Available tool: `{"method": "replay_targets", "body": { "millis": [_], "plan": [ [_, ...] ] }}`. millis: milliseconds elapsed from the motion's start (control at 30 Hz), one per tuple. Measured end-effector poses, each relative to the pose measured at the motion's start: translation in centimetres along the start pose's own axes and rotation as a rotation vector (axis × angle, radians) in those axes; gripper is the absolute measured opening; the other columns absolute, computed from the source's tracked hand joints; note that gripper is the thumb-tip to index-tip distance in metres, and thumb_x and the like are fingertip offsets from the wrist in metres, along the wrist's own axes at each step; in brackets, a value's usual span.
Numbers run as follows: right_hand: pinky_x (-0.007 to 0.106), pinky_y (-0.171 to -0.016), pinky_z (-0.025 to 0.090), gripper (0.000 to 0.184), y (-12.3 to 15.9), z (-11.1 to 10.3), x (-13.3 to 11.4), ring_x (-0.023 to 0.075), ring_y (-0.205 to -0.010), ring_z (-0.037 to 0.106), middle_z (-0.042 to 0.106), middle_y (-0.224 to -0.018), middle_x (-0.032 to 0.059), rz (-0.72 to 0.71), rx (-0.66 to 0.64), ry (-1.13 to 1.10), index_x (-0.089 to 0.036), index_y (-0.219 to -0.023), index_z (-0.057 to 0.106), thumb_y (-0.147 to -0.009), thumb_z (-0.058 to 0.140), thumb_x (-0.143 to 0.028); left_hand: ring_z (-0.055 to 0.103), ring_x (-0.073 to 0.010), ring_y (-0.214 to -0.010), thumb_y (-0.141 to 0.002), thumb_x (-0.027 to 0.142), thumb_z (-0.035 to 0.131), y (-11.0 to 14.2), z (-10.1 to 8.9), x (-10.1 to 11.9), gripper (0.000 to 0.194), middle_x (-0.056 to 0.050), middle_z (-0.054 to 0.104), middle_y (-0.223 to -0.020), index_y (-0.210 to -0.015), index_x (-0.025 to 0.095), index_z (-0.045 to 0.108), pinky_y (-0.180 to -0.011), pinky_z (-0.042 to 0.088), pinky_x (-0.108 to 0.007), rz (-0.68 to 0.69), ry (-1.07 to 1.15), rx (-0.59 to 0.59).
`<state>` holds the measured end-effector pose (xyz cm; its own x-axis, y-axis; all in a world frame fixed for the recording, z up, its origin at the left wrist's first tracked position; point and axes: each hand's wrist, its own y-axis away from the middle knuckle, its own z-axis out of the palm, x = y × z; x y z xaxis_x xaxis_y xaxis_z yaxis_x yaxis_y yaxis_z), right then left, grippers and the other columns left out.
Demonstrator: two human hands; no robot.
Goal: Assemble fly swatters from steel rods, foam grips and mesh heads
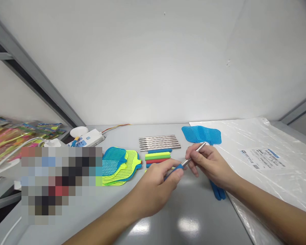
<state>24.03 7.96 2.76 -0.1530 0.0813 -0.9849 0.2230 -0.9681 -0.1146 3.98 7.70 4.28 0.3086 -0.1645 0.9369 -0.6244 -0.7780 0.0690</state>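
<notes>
My left hand [156, 189] is closed around a blue handle sleeve [172, 172]. A slim metal rod [196, 151] meets the sleeve's upper end; whether it is inside the sleeve I cannot tell. The fingers of my right hand [213, 166] pinch this rod along its length. Beyond my left hand lie several coloured handle sleeves [157, 157], with a row of metal rods [159, 142] behind them. To the left are stacked blue and yellow fly swatter heads [114, 163]. Behind my right hand rest blue fly swatters [202, 134], their shafts partly hidden by that hand.
A plastic-wrapped package [265, 180] with a white label covers the table's right side. At the left back are a power strip [90, 137] and a white round object [79, 131]. Bagged colourful items [12, 136] lie far left, beyond a metal frame [40, 69]. A pixelated patch hides part of the left.
</notes>
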Motion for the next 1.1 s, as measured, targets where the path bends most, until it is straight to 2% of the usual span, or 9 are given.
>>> {"method": "replay_targets", "body": {
  "millis": [67, 200, 300, 433, 600, 700, 867, 1100],
  "plan": [
    [0.023, -0.048, 0.042, 0.025, -0.2, -1.0, 0.0, 0.0092, -0.048, 0.05, 0.054, -0.057, -0.0034, -0.009, 0.083, 0.005, -0.019, -0.082, 0.064, -0.089, 0.06, -0.043, 0.04, -0.0104, -0.057, -0.096, 0.043, 0.044, -0.1, -0.3, -0.3, 0.025, 0.006, 0.043, -0.063, -0.096, 0.023, 0.057, -0.052, 0.029, -0.024, 0.004, -0.075, 0.06],
    [0.022, -0.045, 0.037, 0.027, -0.8, -3.0, -0.8, 0.0082, -0.046, 0.047, 0.053, -0.057, -0.0031, -0.036, 0.287, -0.094, -0.019, -0.08, 0.065, -0.087, 0.063, -0.045, 0.039, -0.0108, -0.055, -0.096, 0.045, 0.042, -0.2, -1.0, -0.9, 0.03, 0.006, 0.043, -0.061, -0.078, 0.021, 0.047, -0.052, 0.027, -0.025, 0.022, -0.327, 0.17],
    [0.023, -0.045, 0.037, 0.028, -1.1, -3.6, -1.3, 0.0081, -0.046, 0.044, 0.05, -0.056, -0.003, -0.042, 0.331, -0.136, -0.019, -0.077, 0.066, -0.085, 0.065, -0.045, 0.044, -0.0125, -0.061, -0.098, 0.039, 0.037, -0.3, -0.9, -1.1, 0.031, 0.004, 0.047, -0.066, -0.074, 0.021, 0.041, -0.056, 0.028, -0.027, 0.129, -0.458, 0.143],
    [0.024, -0.045, 0.037, 0.028, -1.1, -3.3, -1.3, 0.0083, -0.045, 0.041, 0.047, -0.053, -0.0035, -0.027, 0.325, -0.15, -0.019, -0.076, 0.066, -0.085, 0.065, -0.045, 0.043, -0.0136, -0.062, -0.098, 0.034, 0.035, -0.3, -0.6, -1.4, 0.026, 0.003, 0.045, -0.066, -0.076, 0.021, 0.041, -0.057, 0.027, -0.028, 0.233, -0.515, 0.111],
    [0.023, -0.043, 0.036, 0.029, -1.0, -2.8, -1.0, 0.0078, -0.043, 0.04, 0.046, -0.052, -0.0044, 0.019, 0.3, -0.173, -0.019, -0.075, 0.065, -0.083, 0.066, -0.047, 0.032, -0.011, -0.053, -0.095, 0.026, 0.039, -0.1, -0.3, -1.8, 0.029, 0.005, 0.032, -0.059, -0.069, 0.022, 0.028, -0.051, 0.021, -0.028, 0.4, -0.463, 0.126],
    [0.022, -0.043, 0.035, 0.03, -1.0, -2.7, -0.9, 0.0074, -0.043, 0.04, 0.046, -0.052, -0.0046, 0.051, 0.274, -0.191, -0.019, -0.075, 0.065, -0.084, 0.065, -0.047, 0.029, -0.01, -0.051, -0.094, 0.023, 0.04, 0.1, -0.2, -1.9, 0.03, 0.006, 0.028, -0.059, -0.068, 0.022, 0.025, -0.051, 0.02, -0.027, 0.449, -0.427, 0.128],
    [0.021, -0.044, 0.034, 0.03, -0.9, -2.7, -0.9, 0.0065, -0.043, 0.039, 0.044, -0.051, -0.0052, 0.059, 0.243, -0.228, -0.018, -0.075, 0.065, -0.086, 0.064, -0.046, 0.028, -0.0098, -0.052, -0.095, 0.025, 0.041, 0.3, 0.1, -1.9, 0.033, 0.006, 0.028, -0.058, -0.068, 0.021, 0.024, -0.051, 0.02, -0.027, 0.433, -0.418, 0.092],
    [0.021, -0.043, 0.035, 0.032, -1.0, -2.8, -0.3, 0.0057, -0.042, 0.034, 0.038, -0.052, -0.0068, 0.099, 0.201, -0.267, -0.018, -0.073, 0.063, -0.084, 0.065, -0.048, 0.028, -0.0111, -0.053, -0.095, 0.038, 0.043, 0.4, 0.7, -1.7, 0.036, 0.004, 0.038, -0.061, -0.067, 0.021, 0.028, -0.05, 0.02, -0.027, 0.355, -0.421, -0.079]
  ]
}}
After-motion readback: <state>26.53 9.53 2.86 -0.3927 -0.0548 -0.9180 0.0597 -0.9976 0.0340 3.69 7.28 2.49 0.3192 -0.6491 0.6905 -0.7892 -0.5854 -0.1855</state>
